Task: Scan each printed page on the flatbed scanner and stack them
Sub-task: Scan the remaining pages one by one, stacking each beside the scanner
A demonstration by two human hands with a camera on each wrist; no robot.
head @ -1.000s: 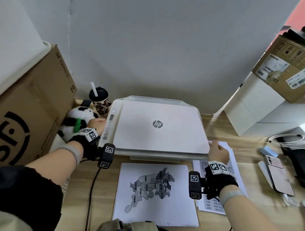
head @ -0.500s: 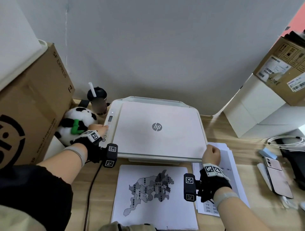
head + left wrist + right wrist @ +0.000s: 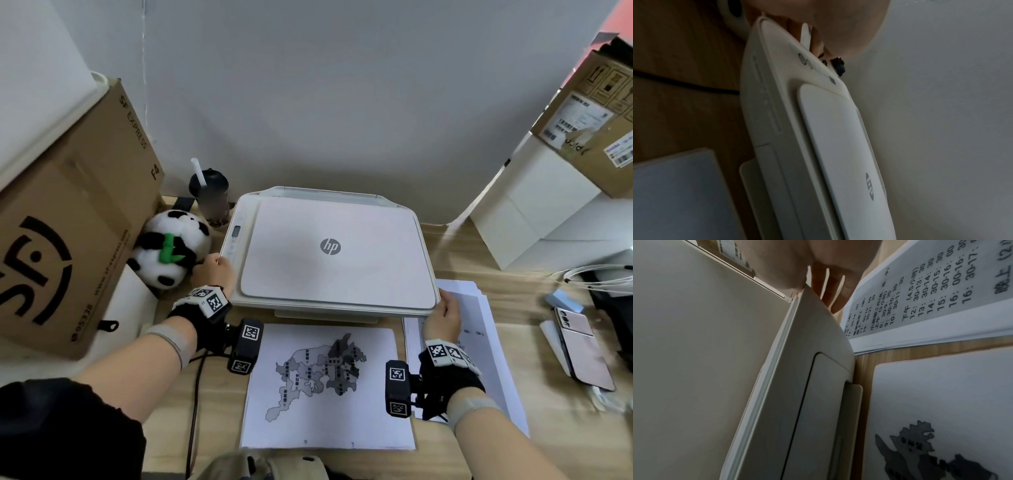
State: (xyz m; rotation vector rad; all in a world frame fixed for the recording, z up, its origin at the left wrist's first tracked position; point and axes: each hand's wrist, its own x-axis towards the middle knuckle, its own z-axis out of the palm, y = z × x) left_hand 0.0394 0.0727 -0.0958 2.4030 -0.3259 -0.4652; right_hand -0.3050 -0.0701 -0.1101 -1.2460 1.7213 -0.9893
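Note:
The white HP scanner (image 3: 329, 253) stands in the middle of the desk with its lid down. My left hand (image 3: 214, 265) touches the left edge by the control panel (image 3: 818, 68), holding nothing. My right hand (image 3: 442, 305) is at the front right corner: the thumb lies on the lid corner and straight fingers (image 3: 830, 288) run down the scanner's side. A printed map page (image 3: 325, 383) lies flat in front of the scanner. A pile of text pages (image 3: 479, 325) lies to the right, partly under my right hand.
A large cardboard box (image 3: 68, 222), a plush panda (image 3: 171, 250) and a lidded cup with a straw (image 3: 209, 195) crowd the left side. A phone (image 3: 582, 346), cables (image 3: 599, 274) and white boxes (image 3: 534, 205) sit to the right. A black cord (image 3: 195, 394) runs along the desk.
My left hand went onto the control panel half a second ago and now sits slightly back at its left edge. My right hand has stayed at the front right corner.

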